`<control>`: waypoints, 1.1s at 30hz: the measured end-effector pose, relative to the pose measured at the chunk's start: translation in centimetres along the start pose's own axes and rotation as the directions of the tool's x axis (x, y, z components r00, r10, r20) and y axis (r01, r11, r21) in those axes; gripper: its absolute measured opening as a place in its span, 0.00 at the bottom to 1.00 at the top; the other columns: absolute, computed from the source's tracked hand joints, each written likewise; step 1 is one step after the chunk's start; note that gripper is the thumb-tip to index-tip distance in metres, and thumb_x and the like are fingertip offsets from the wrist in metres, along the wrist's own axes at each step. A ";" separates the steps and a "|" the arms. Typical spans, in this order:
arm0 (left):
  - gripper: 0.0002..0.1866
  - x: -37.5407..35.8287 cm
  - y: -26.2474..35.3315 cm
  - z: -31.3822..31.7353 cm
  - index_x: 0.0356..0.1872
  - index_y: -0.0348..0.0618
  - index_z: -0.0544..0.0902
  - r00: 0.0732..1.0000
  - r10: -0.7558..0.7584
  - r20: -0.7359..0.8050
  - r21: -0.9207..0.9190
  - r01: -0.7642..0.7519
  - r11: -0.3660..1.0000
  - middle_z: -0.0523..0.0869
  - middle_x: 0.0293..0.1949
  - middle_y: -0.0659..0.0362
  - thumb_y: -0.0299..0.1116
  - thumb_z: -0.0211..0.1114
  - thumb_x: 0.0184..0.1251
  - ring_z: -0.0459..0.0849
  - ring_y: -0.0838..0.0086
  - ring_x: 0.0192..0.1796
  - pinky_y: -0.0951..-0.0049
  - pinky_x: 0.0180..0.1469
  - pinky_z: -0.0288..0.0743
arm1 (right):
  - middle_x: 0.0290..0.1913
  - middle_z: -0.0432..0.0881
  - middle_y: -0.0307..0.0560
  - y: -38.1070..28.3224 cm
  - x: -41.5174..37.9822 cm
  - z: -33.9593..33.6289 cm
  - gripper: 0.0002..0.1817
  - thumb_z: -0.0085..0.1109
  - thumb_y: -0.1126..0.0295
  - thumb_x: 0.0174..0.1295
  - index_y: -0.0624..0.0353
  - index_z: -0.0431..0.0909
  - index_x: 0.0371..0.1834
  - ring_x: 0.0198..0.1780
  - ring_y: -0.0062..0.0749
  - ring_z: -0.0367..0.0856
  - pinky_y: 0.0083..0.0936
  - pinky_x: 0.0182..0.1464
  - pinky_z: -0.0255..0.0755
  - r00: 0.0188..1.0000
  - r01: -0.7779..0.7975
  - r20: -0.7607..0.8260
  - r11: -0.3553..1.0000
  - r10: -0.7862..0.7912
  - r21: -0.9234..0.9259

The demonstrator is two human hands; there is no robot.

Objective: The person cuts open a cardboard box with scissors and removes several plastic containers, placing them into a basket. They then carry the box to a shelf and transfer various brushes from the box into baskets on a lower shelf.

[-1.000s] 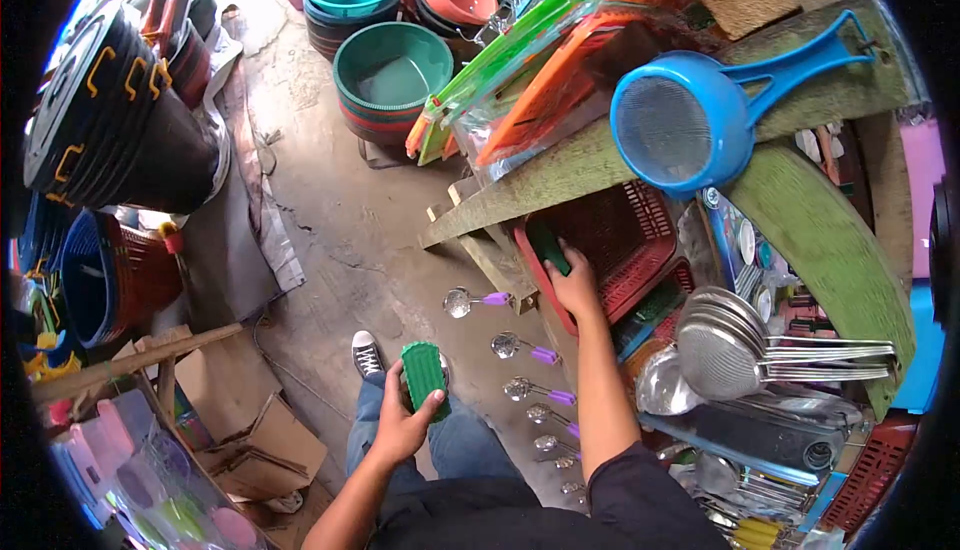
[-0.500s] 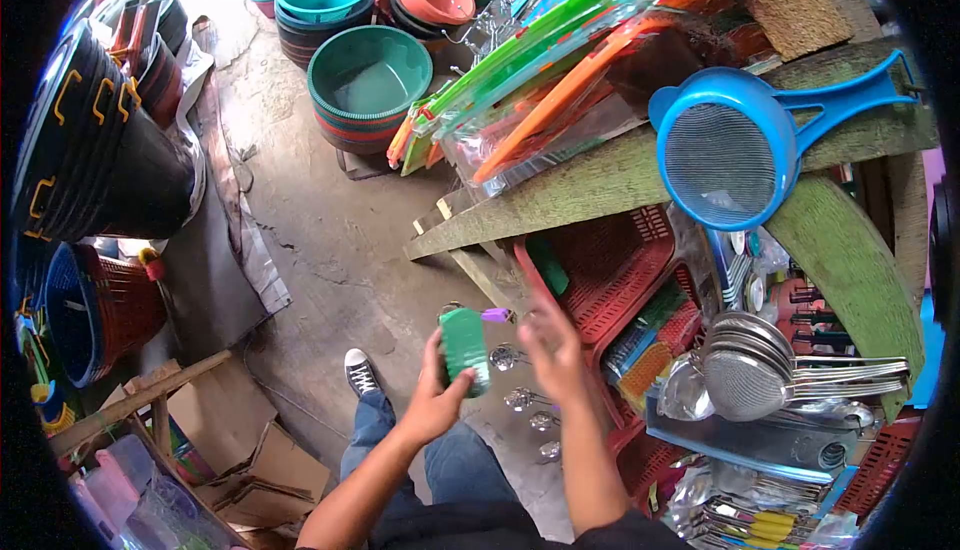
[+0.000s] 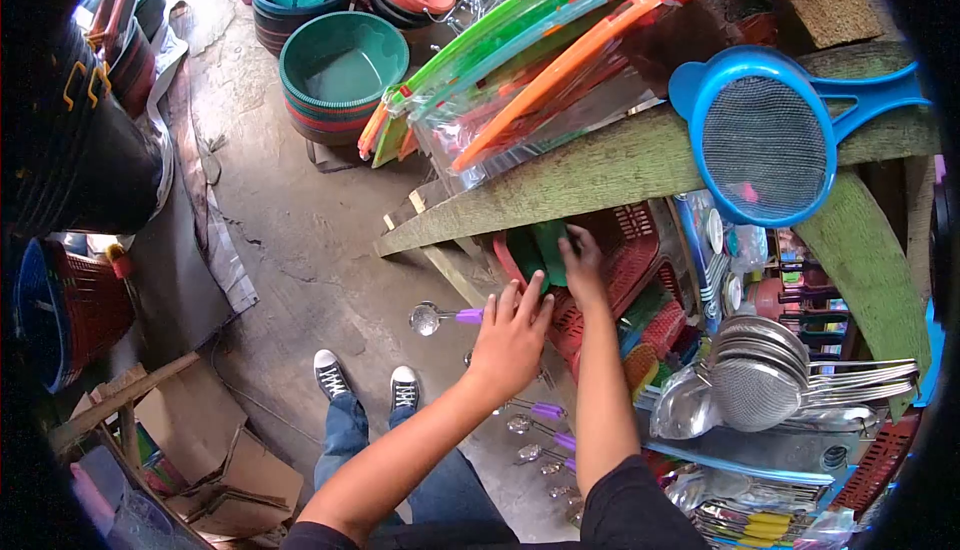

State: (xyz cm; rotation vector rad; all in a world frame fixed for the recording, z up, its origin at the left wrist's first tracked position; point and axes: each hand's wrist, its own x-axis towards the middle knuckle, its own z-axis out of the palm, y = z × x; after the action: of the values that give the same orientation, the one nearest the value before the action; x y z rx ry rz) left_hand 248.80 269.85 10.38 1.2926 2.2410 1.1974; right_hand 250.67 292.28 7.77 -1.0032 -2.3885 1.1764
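Observation:
At the red basket [image 3: 640, 268], my right hand [image 3: 583, 268] holds a green packet [image 3: 549, 250] between thumb and fingers, just inside the basket's far left part. Beside it my left hand [image 3: 508, 342] reaches to the basket's near left rim, fingers spread, with fingertips close to the green packet's lower end. Nothing is visible gripped in the left hand. A scoop with a purple handle [image 3: 467, 317] shows just left of the left hand.
A green wooden beam [image 3: 560, 175] crosses above the basket. A blue strainer [image 3: 765, 140] and metal strainers [image 3: 757, 370] hang at the right. Stacked basins [image 3: 343, 65] stand at the upper left. Cardboard [image 3: 215, 445] lies lower left.
Both hands have moved from in front of the body to the red basket. The green packet, earlier in my left hand, is now at the basket in my right. The view has shifted.

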 end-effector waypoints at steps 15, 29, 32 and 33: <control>0.31 -0.3 -0.2 2.6 0.74 0.49 0.69 1.000 0.009 0.007 0.309 -0.011 0.951 0.56 0.79 0.48 0.36 0.55 0.68 0.58 0.47 0.77 0.41 0.73 0.58 | 0.51 0.85 0.56 3.6 2.0 2.2 0.17 0.65 0.66 0.67 0.68 0.83 0.52 0.56 0.45 0.82 0.33 0.61 0.71 0.996 0.094 0.006 0.993 -0.093 -0.074; 0.32 -0.4 -0.5 2.9 0.74 0.51 0.69 0.999 0.026 -0.033 0.290 -0.015 0.957 0.58 0.79 0.50 0.35 0.56 0.66 0.59 0.49 0.77 0.42 0.73 0.58 | 0.59 0.79 0.60 2.0 0.6 1.9 0.31 0.74 0.60 0.57 0.69 0.77 0.59 0.61 0.48 0.78 0.36 0.66 0.68 0.990 0.140 0.059 0.945 -0.128 -0.295; 0.32 -0.4 -0.6 2.8 0.74 0.51 0.69 0.999 0.035 -0.036 0.284 -0.023 0.958 0.58 0.79 0.51 0.35 0.56 0.66 0.58 0.49 0.77 0.42 0.73 0.59 | 0.65 0.74 0.63 0.2 -1.1 2.0 0.38 0.77 0.58 0.53 0.69 0.73 0.63 0.66 0.53 0.73 0.39 0.70 0.65 0.977 0.207 0.056 0.866 -0.204 -0.455; 0.32 -0.4 -0.7 2.7 0.74 0.51 0.68 0.998 0.041 -0.036 0.278 -0.030 0.960 0.58 0.79 0.51 0.35 0.56 0.66 0.58 0.49 0.77 0.42 0.73 0.59 | 0.67 0.72 0.64 0.1 -1.5 2.1 0.42 0.79 0.57 0.50 0.69 0.72 0.65 0.68 0.55 0.71 0.40 0.72 0.63 0.969 0.235 0.058 0.829 -0.239 -0.507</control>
State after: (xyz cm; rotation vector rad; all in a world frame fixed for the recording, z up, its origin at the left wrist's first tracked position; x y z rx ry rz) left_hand 250.25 270.73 8.09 1.4240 2.4960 0.9537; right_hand 250.68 290.06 6.44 -0.8010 -2.7886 0.4479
